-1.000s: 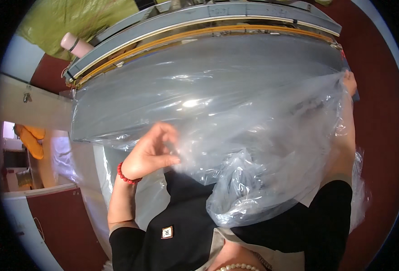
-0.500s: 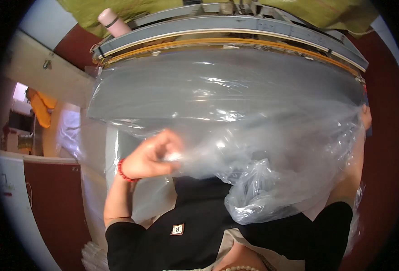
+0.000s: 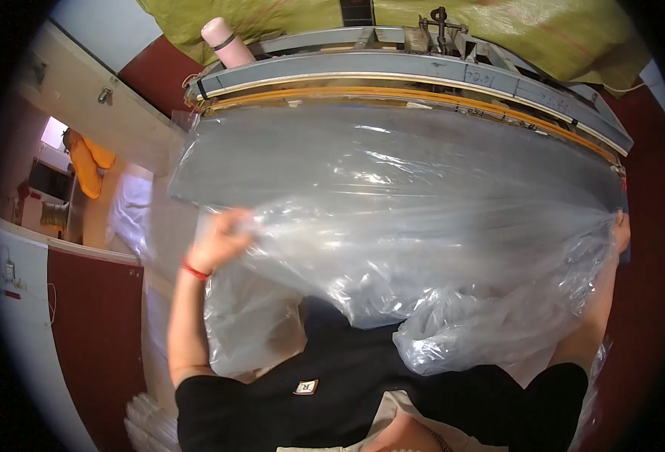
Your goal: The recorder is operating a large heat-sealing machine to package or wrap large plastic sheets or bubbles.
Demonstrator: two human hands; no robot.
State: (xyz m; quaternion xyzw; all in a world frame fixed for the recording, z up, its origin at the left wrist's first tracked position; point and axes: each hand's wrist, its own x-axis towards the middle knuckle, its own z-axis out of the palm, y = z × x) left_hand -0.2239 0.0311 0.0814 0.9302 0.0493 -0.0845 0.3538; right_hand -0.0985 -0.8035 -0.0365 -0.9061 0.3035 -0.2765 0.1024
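Sheet: a clear plastic sheet [image 3: 423, 226] spans between both hands, long axis side to side
Left hand [image 3: 223, 237]: closed on the sheet's near-left edge
Right hand [image 3: 620, 230]: at the far-right edge, grip hidden by the film
Surface: grey sealing machine [image 3: 423, 71] just beyond the hands
Room: pink bottle [image 3: 227, 41] up left of the left hand

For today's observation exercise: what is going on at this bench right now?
A person spreads a large clear plastic bag across a long grey machine. The left hand grips the film near its left side, and the right hand holds its far right edge. A pink bottle stands behind the machine.
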